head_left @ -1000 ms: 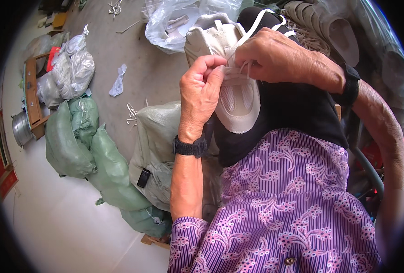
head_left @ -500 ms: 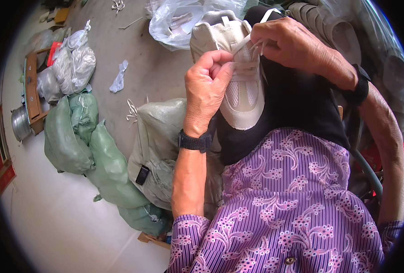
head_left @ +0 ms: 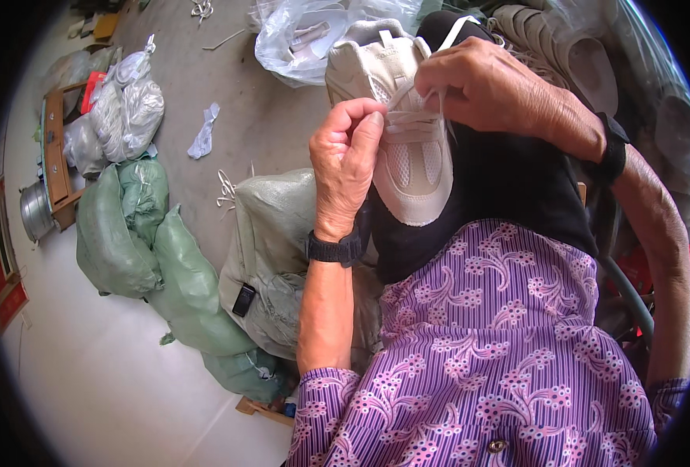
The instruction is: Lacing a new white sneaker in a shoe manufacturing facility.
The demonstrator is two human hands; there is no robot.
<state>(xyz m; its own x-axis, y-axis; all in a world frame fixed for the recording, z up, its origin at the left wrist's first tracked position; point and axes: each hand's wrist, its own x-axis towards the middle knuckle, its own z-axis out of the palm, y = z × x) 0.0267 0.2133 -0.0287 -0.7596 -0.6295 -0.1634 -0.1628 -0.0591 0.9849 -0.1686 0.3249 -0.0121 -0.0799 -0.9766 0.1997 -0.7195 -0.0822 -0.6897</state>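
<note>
Grey floor (head_left: 213, 74) part-hidden; left fingers (head_left: 366, 134) pinch shoelace (head_left: 397, 96); right fingers (head_left: 444, 71) curled, grip hidden, unclear.

I am watching remotely through the left one of two fisheye cameras worn on the person's head, and it is looking steeply down past the chest, over the purple garment (head_left: 485, 342), toward the lap. The left hand (head_left: 347, 163) and right hand (head_left: 489, 87) are sitting fairly near, in the upper middle of my view. I am seeing the pale shoe (head_left: 413, 193) from above, its toe pointing toward me. My view is also taking in the floor (head_left: 275, 128), with green sacks (head_left: 193, 288) lying farther off at left. A dark round rim is framing everything.
</note>
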